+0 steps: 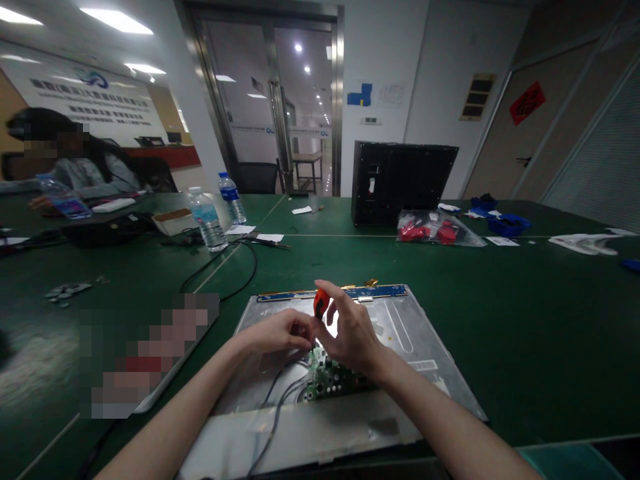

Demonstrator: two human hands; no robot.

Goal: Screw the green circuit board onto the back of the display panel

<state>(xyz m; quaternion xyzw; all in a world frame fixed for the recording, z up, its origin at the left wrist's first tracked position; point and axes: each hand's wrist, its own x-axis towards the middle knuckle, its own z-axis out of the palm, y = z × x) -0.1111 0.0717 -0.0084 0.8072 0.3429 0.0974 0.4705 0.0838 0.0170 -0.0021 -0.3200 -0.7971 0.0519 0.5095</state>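
Note:
My right hand grips a screwdriver with an orange and black handle, held upright over a green circuit board. Its tip is hidden by my fingers. Close against it, my left hand has its fingers bent together at the board's upper left corner; whether something small is between them I cannot make out. The board sits on a flat metal display panel lying on the table. Dark cables run from the board's left side toward me. A narrow blue circuit strip lines the panel's far edge.
Left of the panel lies a blurred-out flat device with a cable. Water bottles stand farther back. A black monitor casing stands behind a plastic bag with red items. Blue trays are at right. Another person sits far left.

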